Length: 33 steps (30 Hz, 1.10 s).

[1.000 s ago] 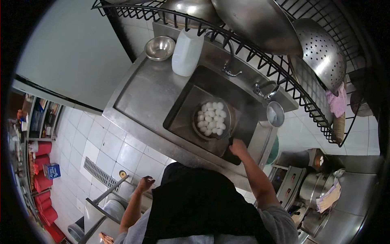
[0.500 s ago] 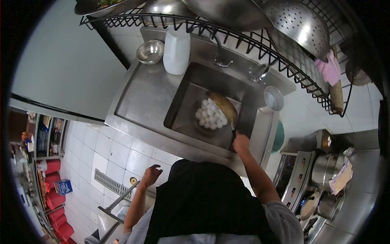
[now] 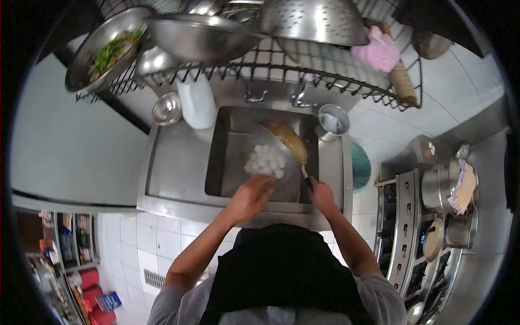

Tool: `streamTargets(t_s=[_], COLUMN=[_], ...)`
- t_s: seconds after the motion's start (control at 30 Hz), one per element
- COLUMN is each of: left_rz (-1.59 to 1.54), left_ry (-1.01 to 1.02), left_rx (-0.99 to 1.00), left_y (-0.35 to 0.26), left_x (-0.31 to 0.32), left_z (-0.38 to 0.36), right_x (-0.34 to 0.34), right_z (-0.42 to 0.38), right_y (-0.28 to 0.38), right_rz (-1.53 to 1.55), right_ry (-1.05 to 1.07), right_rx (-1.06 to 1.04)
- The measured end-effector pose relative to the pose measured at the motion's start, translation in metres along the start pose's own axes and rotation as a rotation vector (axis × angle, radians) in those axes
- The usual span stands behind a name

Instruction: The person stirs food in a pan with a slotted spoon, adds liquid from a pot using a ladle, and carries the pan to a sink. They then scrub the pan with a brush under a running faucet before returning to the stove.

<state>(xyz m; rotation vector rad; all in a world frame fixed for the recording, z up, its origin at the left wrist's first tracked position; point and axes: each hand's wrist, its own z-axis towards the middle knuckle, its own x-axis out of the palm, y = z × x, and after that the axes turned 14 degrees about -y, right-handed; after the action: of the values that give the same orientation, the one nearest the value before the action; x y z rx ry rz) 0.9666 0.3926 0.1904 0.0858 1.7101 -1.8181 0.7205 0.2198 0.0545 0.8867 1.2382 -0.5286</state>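
My right hand (image 3: 322,196) is closed round the dark handle of a pan (image 3: 290,142) with a brown, stained outside. The pan is tilted on its side over the sink (image 3: 215,157), beside a heap of white eggs (image 3: 264,161). The eggs lie together in the middle of the basin, and the rim of whatever holds them is blurred. My left hand (image 3: 252,197) reaches over the front of the sink, its fingers stretched towards the nearest eggs with nothing visible in them.
A white plastic jug (image 3: 197,105) and steel bowls (image 3: 167,109) stand on the left drainboard. Behind the basin are two taps (image 3: 301,100), with a metal pot (image 3: 332,122) at right. A wire rack (image 3: 325,81) with bowls and a colander (image 3: 314,21) hangs above. The stove (image 3: 403,233) is at right.
My left hand has come up from beside my body to the eggs in the sink. My right hand still holds the tilted pan. The camera view has shifted.
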Motion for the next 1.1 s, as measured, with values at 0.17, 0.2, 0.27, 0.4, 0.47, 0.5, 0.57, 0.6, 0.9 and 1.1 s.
streamTargets(t_s=[0.17,0.2,0.27,0.4,0.47,0.5,0.57,0.6,0.9,1.1], left_rz=[0.077,0.114,0.145,0.455,0.462,0.502,0.495,0.445,-0.83,-0.865], left_ry=[-0.039,-0.091,-0.13,-0.033,0.188,0.386,0.46,0.338,0.232,0.039], left_rx=[0.278,0.269,0.267,0.193,0.024,0.118,0.173,0.151,-1.034,-1.188], left_y=[0.005,0.016,0.04,0.049,0.051,0.056,0.032,-0.003,0.036,0.053], left_x=[0.098,0.123,0.159,0.178,0.165,0.157,0.119,0.092,0.07,0.084], left_z=[0.15,0.18,0.231,0.274,0.274,0.266,0.221,0.182,-0.027,-0.025], right_x=[-0.01,0.006,0.016,-0.016,-0.014,-0.011,-0.002,-0.001,0.026,0.038], right_z=[-0.015,-0.02,-0.021,-0.03,-0.031,-0.03,-0.029,-0.026,-0.005,0.0], right_y=[0.009,0.005,0.007,0.039,0.039,0.036,0.036,0.039,0.088,0.127], right_rz=[0.329,0.433,0.537,0.877,0.992,0.997,1.133,1.135,1.019,1.469], right_ry=[0.009,0.014,0.01,0.365,0.45,0.451,0.453,0.465,0.424,0.51], right_rx=[0.017,0.011,0.02,0.484,0.548,0.551,0.633,0.625,0.596,0.508])
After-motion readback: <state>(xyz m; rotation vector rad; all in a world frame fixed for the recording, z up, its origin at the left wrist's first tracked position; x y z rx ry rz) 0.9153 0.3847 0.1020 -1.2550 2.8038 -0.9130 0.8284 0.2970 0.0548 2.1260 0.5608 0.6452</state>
